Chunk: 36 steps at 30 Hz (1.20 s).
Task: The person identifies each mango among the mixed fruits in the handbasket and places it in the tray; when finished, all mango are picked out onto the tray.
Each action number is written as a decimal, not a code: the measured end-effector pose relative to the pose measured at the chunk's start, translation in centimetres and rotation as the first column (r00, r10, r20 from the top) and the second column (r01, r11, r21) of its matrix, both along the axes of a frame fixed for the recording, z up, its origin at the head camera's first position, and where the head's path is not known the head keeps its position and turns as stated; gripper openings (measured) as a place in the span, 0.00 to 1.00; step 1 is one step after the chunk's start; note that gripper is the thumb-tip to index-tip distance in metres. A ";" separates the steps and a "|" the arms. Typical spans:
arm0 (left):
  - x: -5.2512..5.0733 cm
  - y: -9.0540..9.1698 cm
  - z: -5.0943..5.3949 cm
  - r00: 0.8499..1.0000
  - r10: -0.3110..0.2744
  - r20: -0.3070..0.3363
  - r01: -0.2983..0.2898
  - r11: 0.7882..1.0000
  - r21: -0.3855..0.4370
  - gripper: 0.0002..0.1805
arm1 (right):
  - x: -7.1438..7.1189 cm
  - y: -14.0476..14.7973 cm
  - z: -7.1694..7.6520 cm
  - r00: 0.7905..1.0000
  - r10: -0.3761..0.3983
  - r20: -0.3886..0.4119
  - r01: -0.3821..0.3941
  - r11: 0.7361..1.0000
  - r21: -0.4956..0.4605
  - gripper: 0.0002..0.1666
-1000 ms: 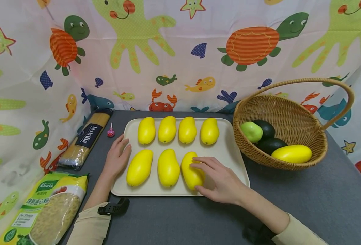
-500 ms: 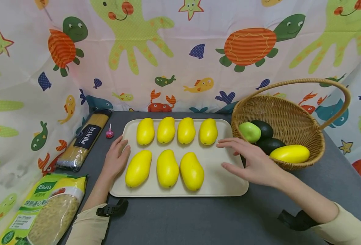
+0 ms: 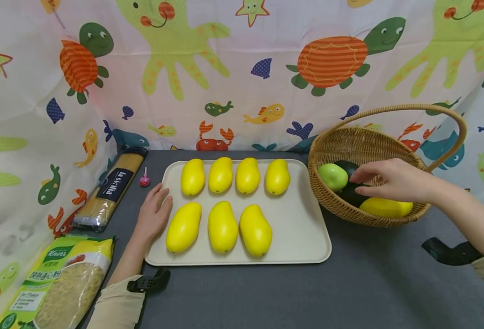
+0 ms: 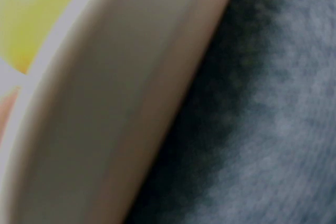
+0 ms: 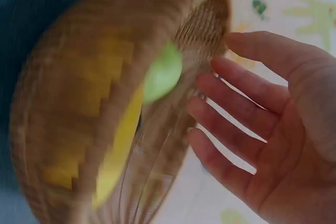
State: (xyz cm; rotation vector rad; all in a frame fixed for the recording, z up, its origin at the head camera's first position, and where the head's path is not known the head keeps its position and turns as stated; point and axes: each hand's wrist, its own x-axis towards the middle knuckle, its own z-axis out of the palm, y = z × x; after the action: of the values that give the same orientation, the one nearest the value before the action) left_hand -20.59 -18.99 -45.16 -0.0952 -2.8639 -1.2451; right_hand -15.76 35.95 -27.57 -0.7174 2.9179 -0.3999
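Observation:
My right hand (image 3: 402, 180) is over the wicker basket (image 3: 361, 219), its fingertips near two dark avocados (image 3: 352, 196). In the right wrist view that hand (image 5: 262, 124) has loosely bent, spread fingers with nothing in them. A green apple-like fruit (image 3: 333, 177) and a yellow mango (image 3: 386, 208) also lie in the basket, the mango partly below the hand. My left hand (image 3: 153, 212) rests at the left edge of a cream tray (image 3: 297, 228). Two rows of several yellow mangoes (image 3: 223, 227) lie on this tray. The left wrist view is blurred, mostly the tray's side.
Left of the tray lie a pack of spaghetti (image 3: 116, 185), a small lollipop (image 3: 144, 179) and a Knorr pasta bag (image 3: 67, 278). A patterned curtain (image 3: 242, 59) hangs behind the grey table (image 3: 266, 292). The basket's tall handle (image 3: 457, 125) arches over its right part.
My right hand has moved from the front right mango on the tray, rightward and up to the basket. The mango stayed on the tray. The left hand has stayed at the tray's edge.

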 end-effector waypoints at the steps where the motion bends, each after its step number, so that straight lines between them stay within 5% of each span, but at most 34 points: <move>1: 0.0 0.0 0.0 1.000 0.000 -0.002 0.000 1.000 0.000 0.31 | -0.3 0.6 0.1 0.999 -0.011 0.050 0.010 1.000 0.025 0.18; 4: 0.0 -0.2 -0.1 1.000 -0.005 -0.002 0.005 1.000 -0.004 0.31 | -0.9 2.2 0.3 0.980 -0.047 0.195 0.033 0.996 0.079 0.25; 9: 0.0 -0.1 -0.2 1.000 -0.006 -0.001 0.006 1.000 -0.003 0.31 | -1.5 4.1 -0.1 0.913 -0.076 0.401 0.032 0.993 0.116 0.39; 16: -0.1 0.1 -0.3 1.000 -0.011 -0.005 0.011 1.000 0.005 0.31 | -1.2 4.7 -1.0 0.869 -0.099 0.485 0.030 0.989 0.148 0.40; 19: -0.2 0.1 -0.3 1.000 -0.008 -0.007 0.008 1.000 0.002 0.31 | -0.9 4.6 -1.4 0.873 -0.094 0.479 0.020 0.987 0.157 0.38; 26: -0.3 0.1 -0.3 1.000 -0.007 -0.008 0.007 1.000 -0.002 0.31 | -0.8 4.5 -1.6 0.916 -0.029 0.399 -0.040 0.986 0.163 0.34; 36: -0.2 -0.1 -0.1 1.000 -0.003 0.009 0.003 1.000 0.007 0.31 | 0.0 3.7 0.5 0.960 -0.049 0.276 0.051 0.999 0.000 0.36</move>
State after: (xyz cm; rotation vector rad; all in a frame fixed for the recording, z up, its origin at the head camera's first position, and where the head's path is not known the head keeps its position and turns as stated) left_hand -20.81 -19.12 -45.29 -0.0942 -2.8683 -1.2596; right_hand -15.80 39.65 -27.07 -0.5397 2.6765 -0.4738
